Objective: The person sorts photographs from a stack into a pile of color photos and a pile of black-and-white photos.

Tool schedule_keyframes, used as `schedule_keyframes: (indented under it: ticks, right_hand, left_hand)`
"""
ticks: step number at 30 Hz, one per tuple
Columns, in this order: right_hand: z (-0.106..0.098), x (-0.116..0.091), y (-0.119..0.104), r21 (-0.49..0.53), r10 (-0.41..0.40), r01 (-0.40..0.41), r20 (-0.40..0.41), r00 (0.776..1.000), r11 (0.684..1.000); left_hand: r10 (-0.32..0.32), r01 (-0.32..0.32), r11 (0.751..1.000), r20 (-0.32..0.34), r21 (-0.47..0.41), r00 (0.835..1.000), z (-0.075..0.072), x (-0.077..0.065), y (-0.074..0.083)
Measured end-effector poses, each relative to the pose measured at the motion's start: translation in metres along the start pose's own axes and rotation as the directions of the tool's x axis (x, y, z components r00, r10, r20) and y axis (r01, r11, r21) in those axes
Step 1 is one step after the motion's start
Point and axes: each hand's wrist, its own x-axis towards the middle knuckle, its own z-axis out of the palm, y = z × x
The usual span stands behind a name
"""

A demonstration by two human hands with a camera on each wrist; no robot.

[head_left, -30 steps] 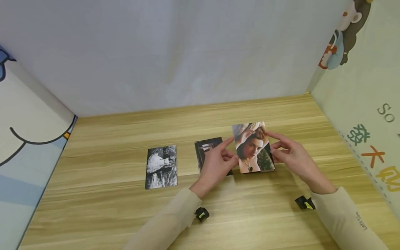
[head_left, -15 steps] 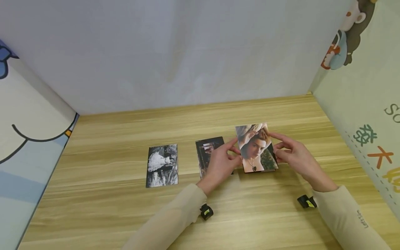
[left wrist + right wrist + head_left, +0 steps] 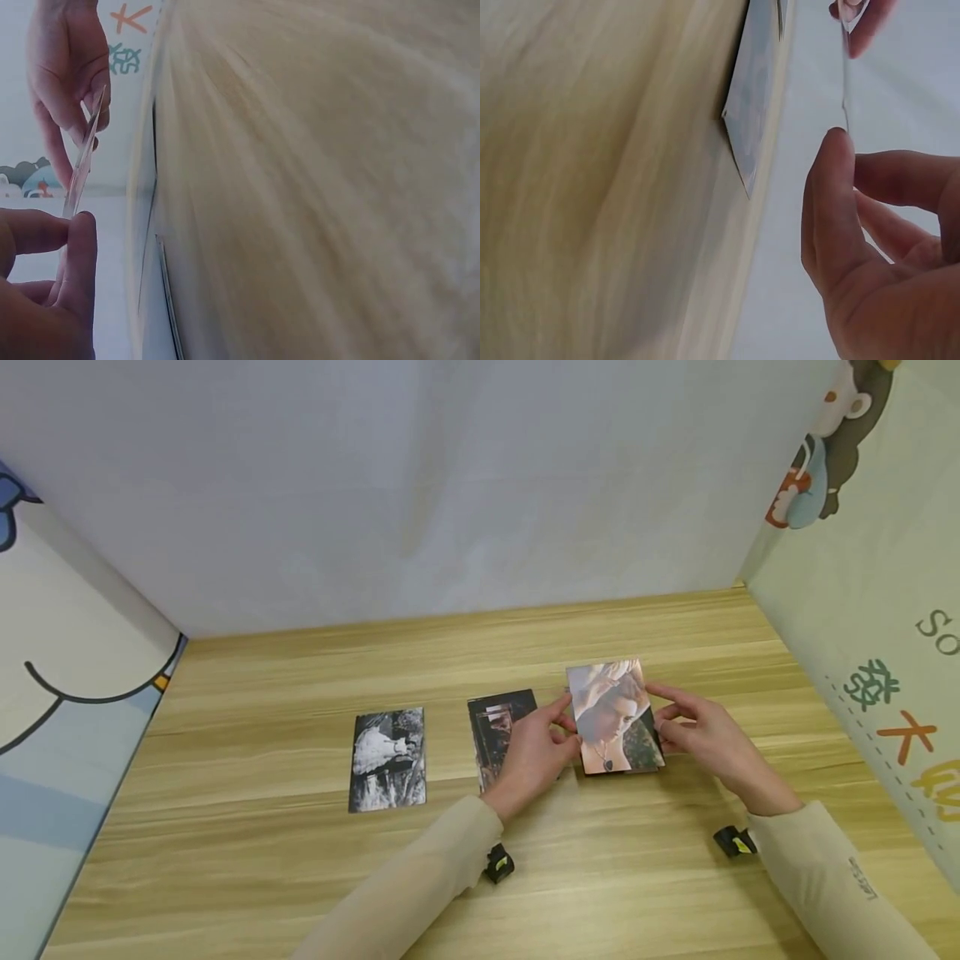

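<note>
Between my two hands is a colour photo print [image 3: 617, 727] showing a person with a raised arm and a dark pendant. Another edge peeks out behind its lower right corner. My left hand [image 3: 531, 753] pinches the left side between thumb and fingers, while my right hand [image 3: 708, 742] pinches the right side. Seen nearly edge-on in the left wrist view, the print [image 3: 81, 176] is held above the table. Partly behind my left hand lies a dark photo [image 3: 487, 731] with other edges under it. Farther left, a black-and-white photo [image 3: 387, 760] lies flat.
The wood-grain table [image 3: 262, 860] meets a pale grey backdrop [image 3: 450, 510] behind. Printed panels stand at both sides, the right one [image 3: 847, 610] bearing a cartoon figure and lettering. Small black devices [image 3: 498, 864] with yellow-green marks sit by both sleeves.
Both hands have shifted slightly right with the held print. It now leans at a different angle and catches more glare. The two photos on the table have stayed put.
</note>
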Motion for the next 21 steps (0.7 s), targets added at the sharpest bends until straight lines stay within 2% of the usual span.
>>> schedule_keyframes:
  ticks: [14, 21]
  right_hand:
    - [-0.0011, 0.007, 0.0063, -0.005, 0.048, -0.048, 0.021, 0.999, 0.999]
    - [-0.0013, 0.0098, 0.008, -0.031, 0.063, -0.062, 0.027, 0.998, 0.998]
  left_hand:
    - [-0.025, 0.022, 0.994, 0.03, 0.104, 0.999, 0.0054, 0.0077, -0.001]
    - [-0.057, 0.051, 0.993, 0.061, 0.109, 0.997, 0.0031, 0.0102, -0.001]
